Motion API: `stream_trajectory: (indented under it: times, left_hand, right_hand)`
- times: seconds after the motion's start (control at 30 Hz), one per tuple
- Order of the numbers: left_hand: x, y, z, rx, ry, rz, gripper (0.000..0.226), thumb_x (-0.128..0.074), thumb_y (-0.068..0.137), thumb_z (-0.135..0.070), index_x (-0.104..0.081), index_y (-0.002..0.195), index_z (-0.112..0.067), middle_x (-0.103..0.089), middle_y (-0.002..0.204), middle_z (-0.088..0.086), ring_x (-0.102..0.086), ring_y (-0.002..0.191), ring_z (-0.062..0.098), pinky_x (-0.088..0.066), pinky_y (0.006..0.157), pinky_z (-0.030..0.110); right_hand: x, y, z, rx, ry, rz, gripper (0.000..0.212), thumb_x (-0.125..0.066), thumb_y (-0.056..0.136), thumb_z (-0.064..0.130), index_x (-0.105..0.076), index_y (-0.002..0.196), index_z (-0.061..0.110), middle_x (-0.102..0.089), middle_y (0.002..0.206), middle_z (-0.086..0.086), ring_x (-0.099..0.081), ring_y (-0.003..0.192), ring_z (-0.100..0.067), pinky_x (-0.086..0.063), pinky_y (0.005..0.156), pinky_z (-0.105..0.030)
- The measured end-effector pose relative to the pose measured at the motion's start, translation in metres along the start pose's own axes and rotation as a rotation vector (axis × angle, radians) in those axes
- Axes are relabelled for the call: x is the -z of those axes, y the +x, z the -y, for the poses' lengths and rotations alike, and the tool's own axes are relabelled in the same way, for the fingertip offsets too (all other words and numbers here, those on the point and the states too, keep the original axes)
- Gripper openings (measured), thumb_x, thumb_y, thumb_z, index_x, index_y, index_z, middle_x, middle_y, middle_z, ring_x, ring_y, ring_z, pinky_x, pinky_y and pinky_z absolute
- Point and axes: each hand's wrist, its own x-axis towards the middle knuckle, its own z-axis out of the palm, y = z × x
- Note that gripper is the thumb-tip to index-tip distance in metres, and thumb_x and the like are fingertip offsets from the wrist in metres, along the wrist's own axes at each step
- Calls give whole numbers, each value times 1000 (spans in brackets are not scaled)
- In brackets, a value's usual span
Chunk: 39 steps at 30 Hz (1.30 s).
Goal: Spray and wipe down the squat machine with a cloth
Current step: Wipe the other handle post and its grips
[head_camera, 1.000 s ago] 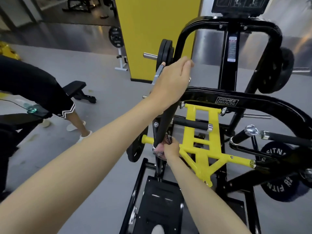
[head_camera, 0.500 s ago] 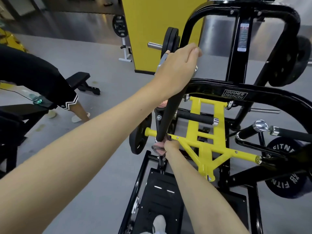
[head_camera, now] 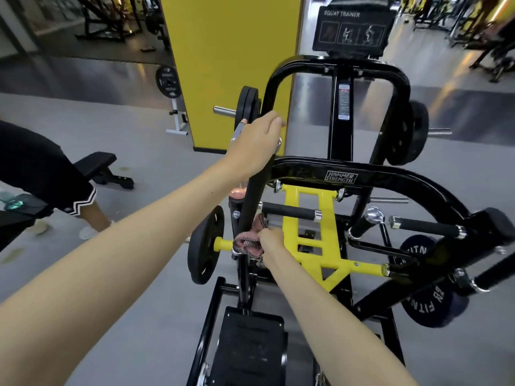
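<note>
**Two hands on the squat machine (head_camera: 362, 174)**

The black-and-yellow frame fills the view. The left hand (head_camera: 256, 143) curls round its slanted black bar (head_camera: 250, 207). Lower down, the right hand (head_camera: 271, 240) clutches a pink cloth (head_camera: 248, 245), bunched against the bar's foot beside the yellow crossbar (head_camera: 348, 264).

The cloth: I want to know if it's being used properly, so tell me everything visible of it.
The cloth is a pink rag with dark, speckled edging, soft and crumpled. It is bunched at the foot of the black slanted bar, beside the yellow crossbar. The right hand grips it from the right, pressing it against the bar; a fold sticks up above the fingers.
</note>
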Motion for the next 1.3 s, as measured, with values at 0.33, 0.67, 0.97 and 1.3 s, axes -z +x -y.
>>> stream_trajectory:
  times: [0.33, 0.67, 0.97, 1.3]
  left_hand:
    - [1, -3, -1, 12, -38, 44, 23, -21, 103, -27, -41, 95, -22, -53, 93, 5, -48, 83, 16, -25, 114, 45]
    - [4, 5, 5, 22, 40, 61, 33, -26, 102, -33, -57, 106, -24, -38, 133, 5, -38, 126, 23, -20, 114, 48]
    - [10, 4, 12, -146, 300, -15, 60, -16, 101, -50, -8, 153, -22, -12, 156, 3, -7, 146, 19, 16, 112, 49]
    - [12, -11, 63, 303, -417, 228, 57, -29, 99, -54, -71, 101, -16, -73, 102, 0, -67, 100, 14, -52, 75, 18]
  right_hand:
    - [21, -26, 61, 314, 15, 112, 28, -39, 87, -12, -58, 81, 8, -56, 69, -7, -56, 58, -19, -44, 44, -18]
    - [33, -39, 128, 499, 252, 386, 21, -55, 83, -9, -63, 101, -1, -68, 90, -14, -66, 83, -26, -53, 86, -40]
    - [38, -40, 165, 652, -328, 513, 48, -35, 82, -23, -65, 86, 14, -70, 73, -1, -67, 72, -15, -55, 68, -30]
    - [25, -9, 133, 665, -696, 452, 51, -38, 80, -26, -65, 72, 16, -67, 60, 10, -64, 56, -1, -50, 53, -18]
